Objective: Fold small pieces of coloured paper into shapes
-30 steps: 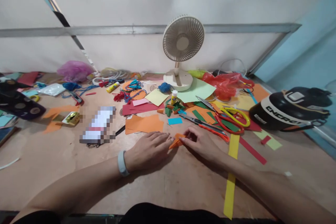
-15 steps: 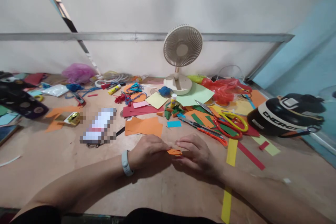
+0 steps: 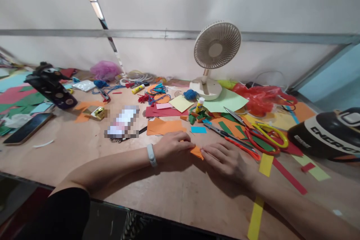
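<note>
A small folded piece of orange paper is held between my two hands, low over the table. My left hand, with a pale band on its wrist, pinches the paper's left end. The right-hand end is gripped by the fingers of my right hand. Just beyond the hands lie larger orange paper sheets and a small blue paper rectangle. Scissors with red and yellow handles and an orange-handled cutter rest to the right. My right forearm crosses over a yellow paper strip.
A white fan stands at the back, with a glue stick in front of it. A black bottle lies at the right; a dark bottle stands tilted at the left. A phone lies near the left edge.
The view has swung left, so things appear shifted right. My right hand has turned more palm-down, and the orange paper is now tilted between the fingers.
</note>
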